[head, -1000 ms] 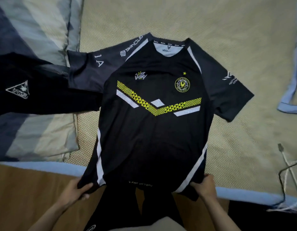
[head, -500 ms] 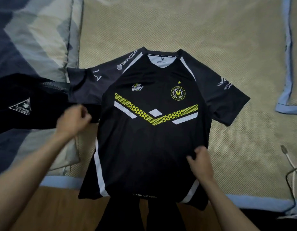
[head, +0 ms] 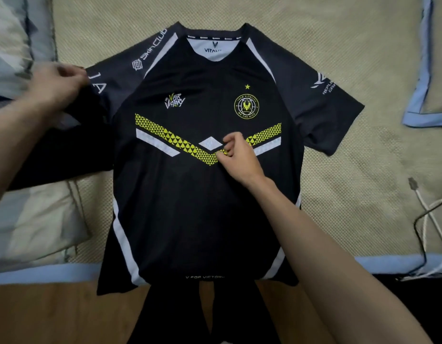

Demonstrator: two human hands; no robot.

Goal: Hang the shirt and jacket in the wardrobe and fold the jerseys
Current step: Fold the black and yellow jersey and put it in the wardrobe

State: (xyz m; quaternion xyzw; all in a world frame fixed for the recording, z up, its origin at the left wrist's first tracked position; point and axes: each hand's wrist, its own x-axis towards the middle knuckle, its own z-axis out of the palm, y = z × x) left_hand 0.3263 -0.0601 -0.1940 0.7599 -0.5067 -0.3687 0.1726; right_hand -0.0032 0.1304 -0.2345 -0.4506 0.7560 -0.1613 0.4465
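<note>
A black jersey (head: 197,209) with a yellow chevron and grey sleeves lies face up and flat on the bed, collar away from me, hem at the near edge. My left hand (head: 55,86) is blurred at the end of the jersey's left sleeve and seems to hold the sleeve hem. My right hand (head: 236,158) rests on the chest, its fingertips pinching the fabric at the point of the chevron. A second black garment (head: 56,155) lies partly under the left sleeve, to the left.
A beige woven mat (head: 339,33) covers the bed. Pillows (head: 29,219) lie along the left, and a blue-edged cushion (head: 428,95) sits at the right. White and black cables (head: 428,219) trail at the right. The wooden floor (head: 53,314) shows below the bed edge.
Both hands left the jersey's hem. My left hand went up and left to the sleeve end; my right hand slid up the front to the chevron. The camera moved closer.
</note>
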